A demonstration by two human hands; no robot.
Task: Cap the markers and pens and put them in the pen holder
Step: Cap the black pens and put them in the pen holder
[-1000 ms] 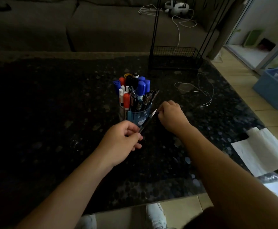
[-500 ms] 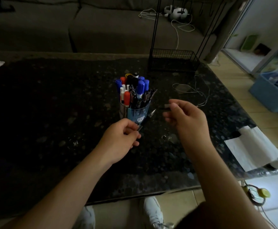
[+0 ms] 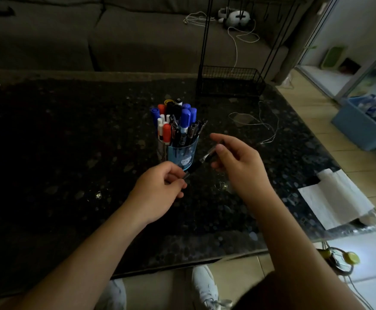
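Left hand [image 3: 160, 189] pinches the back end of a pen [image 3: 196, 164], holding it slanted just in front of the full pen holder [image 3: 183, 154] on the worktop [image 3: 70, 153]. Right hand [image 3: 238, 162] pinches a cap [image 3: 212, 151] at the pen's tip, apparently to line it up for pressing on.

Head view, wide-angle: worn on the person's head, facing forward and down across the dark speckled stone tabletop [image 3: 48, 153]; close above left hand [image 3: 158, 189] and right hand [image 3: 238, 166]; grey fabric sofa [image 3: 137, 41] at top edge of frame
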